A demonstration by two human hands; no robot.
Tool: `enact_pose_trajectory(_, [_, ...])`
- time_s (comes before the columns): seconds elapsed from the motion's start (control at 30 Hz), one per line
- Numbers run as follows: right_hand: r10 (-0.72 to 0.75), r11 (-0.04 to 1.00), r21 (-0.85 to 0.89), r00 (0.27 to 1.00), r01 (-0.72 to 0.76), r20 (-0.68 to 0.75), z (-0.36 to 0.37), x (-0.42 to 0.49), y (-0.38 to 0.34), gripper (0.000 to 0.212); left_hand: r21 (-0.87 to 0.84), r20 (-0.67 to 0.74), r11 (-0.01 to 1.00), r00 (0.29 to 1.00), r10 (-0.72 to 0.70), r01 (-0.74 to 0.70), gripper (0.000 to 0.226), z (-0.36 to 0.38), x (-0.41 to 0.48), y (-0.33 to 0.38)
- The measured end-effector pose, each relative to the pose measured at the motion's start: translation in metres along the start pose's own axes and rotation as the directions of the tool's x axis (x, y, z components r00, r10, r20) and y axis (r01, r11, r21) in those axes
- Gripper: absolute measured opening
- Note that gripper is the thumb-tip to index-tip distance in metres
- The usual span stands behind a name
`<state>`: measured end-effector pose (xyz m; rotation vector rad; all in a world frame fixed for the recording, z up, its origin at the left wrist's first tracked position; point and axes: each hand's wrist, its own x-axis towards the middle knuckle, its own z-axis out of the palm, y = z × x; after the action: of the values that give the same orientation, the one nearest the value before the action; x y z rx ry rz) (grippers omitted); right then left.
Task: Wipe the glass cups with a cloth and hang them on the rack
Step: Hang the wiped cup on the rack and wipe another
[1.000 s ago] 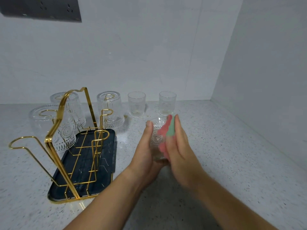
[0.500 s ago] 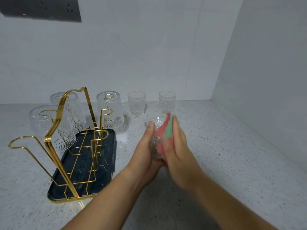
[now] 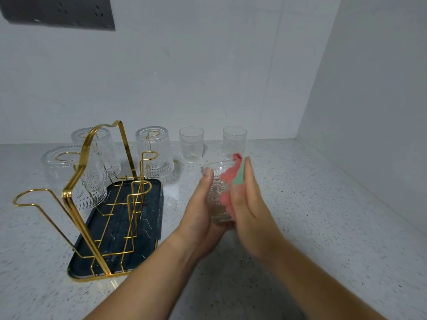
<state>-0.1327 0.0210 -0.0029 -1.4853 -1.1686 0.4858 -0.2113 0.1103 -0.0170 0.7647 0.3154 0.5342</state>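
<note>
My left hand (image 3: 198,213) holds a patterned glass cup (image 3: 217,199) above the counter, mouth pointing away, thumb along its near side. My right hand (image 3: 250,204) presses a pink and green cloth (image 3: 234,176) flat against the cup's right side, fingers straight. The gold wire rack (image 3: 76,188) stands on the left in a dark tray (image 3: 147,227). Three cups hang upside down on its prongs: a front left cup (image 3: 57,172), a back left cup (image 3: 104,151) and a right-hand cup (image 3: 159,155). Two more cups (image 3: 191,144) (image 3: 234,142) stand upright by the back wall.
The speckled counter (image 3: 312,215) meets white walls at the back and the right, forming a corner. A dark socket panel (image 3: 57,12) sits high on the back wall. Two near prongs of the rack (image 3: 25,199) (image 3: 141,188) carry nothing.
My right hand has slid the cloth a little up along the cup's side. My left hand and the cup have hardly moved.
</note>
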Motion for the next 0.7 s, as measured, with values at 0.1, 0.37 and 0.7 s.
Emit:
enact_pose_trajectory(0.1, [-0.045, 0.995, -0.088, 0.998, 0.050, 0.050, 0.008, -0.023, 0.013, 0.069, 0.019, 0.039, 1.000, 0.999, -0.009, 0.009, 0.088, -0.002, 0.001, 0.002])
enact_pose_trajectory(0.37, [0.040, 0.999, 0.019, 0.993, -0.038, -0.111, -0.013, 0.012, 0.004, 0.071, 0.047, -0.020, 0.997, 0.998, -0.059, 0.060, 0.074, 0.001, 0.005, -0.006])
enact_pose_trajectory(0.7, [-0.057, 0.980, -0.190, 0.998, 0.054, -0.011, 0.007, -0.031, 0.015, 0.068, 0.065, -0.027, 0.998, 1.000, 0.004, -0.002, 0.104, -0.006, 0.007, -0.005])
